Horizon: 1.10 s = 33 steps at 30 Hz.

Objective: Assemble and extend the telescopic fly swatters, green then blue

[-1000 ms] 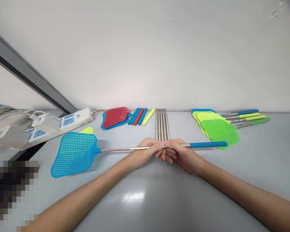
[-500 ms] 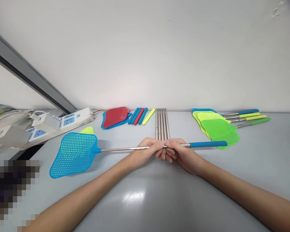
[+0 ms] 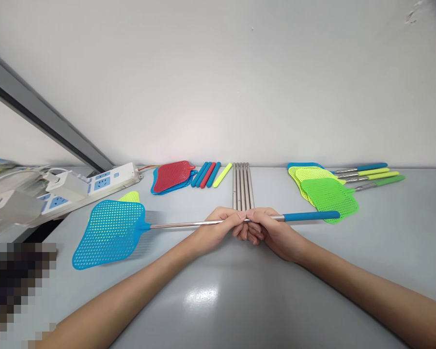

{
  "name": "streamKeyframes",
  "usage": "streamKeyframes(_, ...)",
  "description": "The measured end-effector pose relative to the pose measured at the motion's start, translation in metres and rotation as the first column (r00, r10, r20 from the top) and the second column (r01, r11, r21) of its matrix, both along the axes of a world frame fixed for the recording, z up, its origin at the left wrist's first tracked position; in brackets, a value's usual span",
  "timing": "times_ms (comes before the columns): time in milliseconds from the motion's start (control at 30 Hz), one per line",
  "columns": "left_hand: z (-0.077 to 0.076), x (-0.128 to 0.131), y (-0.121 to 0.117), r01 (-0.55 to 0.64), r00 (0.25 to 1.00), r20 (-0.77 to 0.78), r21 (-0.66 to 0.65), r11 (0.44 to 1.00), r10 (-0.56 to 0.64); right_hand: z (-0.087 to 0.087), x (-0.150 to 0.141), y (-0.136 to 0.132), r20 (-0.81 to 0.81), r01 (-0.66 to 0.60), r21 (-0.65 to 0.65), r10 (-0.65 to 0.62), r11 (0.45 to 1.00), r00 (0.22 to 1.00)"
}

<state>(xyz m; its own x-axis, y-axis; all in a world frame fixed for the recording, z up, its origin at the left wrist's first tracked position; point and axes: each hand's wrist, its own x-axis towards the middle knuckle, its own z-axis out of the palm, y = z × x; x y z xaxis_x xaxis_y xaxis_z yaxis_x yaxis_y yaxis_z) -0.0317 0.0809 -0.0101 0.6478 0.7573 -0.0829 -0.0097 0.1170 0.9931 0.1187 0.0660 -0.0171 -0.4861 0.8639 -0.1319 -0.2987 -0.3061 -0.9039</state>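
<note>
A blue fly swatter (image 3: 111,232) is held crosswise above the table, its perforated head to the left and its blue grip to the right. My left hand (image 3: 220,225) is closed around the metal rod, thumb on top. Beside it, my right hand (image 3: 271,230) grips the same rod just left of the blue grip. The two thumbs nearly meet, and the fingers curl together underneath. Right behind the hands lies a row of several metal rods (image 3: 243,186), whose near ends the hands cover. A yellow swatter head (image 3: 132,196) is partly hidden behind the blue one.
Red and blue swatter heads (image 3: 172,175) lie at the back left, near several loose coloured grips (image 3: 208,174). Complete swatters are stacked on the right, a green one (image 3: 329,196) on top. A white power strip (image 3: 112,177) with plugged-in adapters occupies the left. A wall runs behind the table.
Both hands keep the same hold on the blue fly swatter. The whole view has shifted very slightly; nothing else has visibly moved.
</note>
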Motion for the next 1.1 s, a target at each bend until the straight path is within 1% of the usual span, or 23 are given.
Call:
streamKeyframes(167, 0.0003, 0.0005, 0.0, 0.007, 0.999, 0.036, -0.021, 1.0, -0.006, -0.0004, 0.0006, 0.0, 0.002, 0.003, 0.008, -0.003, 1.0, 1.0)
streamKeyframes(767, -0.0011, 0.0013, -0.0003, -0.033, 0.999, -0.015, 0.013, 0.999, 0.034, 0.0023, 0.0006, -0.0003, 0.008, -0.011, 0.018, 0.011, 1.0, 1.0)
streamKeyframes(1100, 0.0004, 0.0016, 0.0, -0.024, 1.0, -0.014, 0.018, 1.0, 0.025, 0.0021, 0.0014, -0.0002, 0.008, -0.021, 0.028, 0.021, 0.999, 1.0)
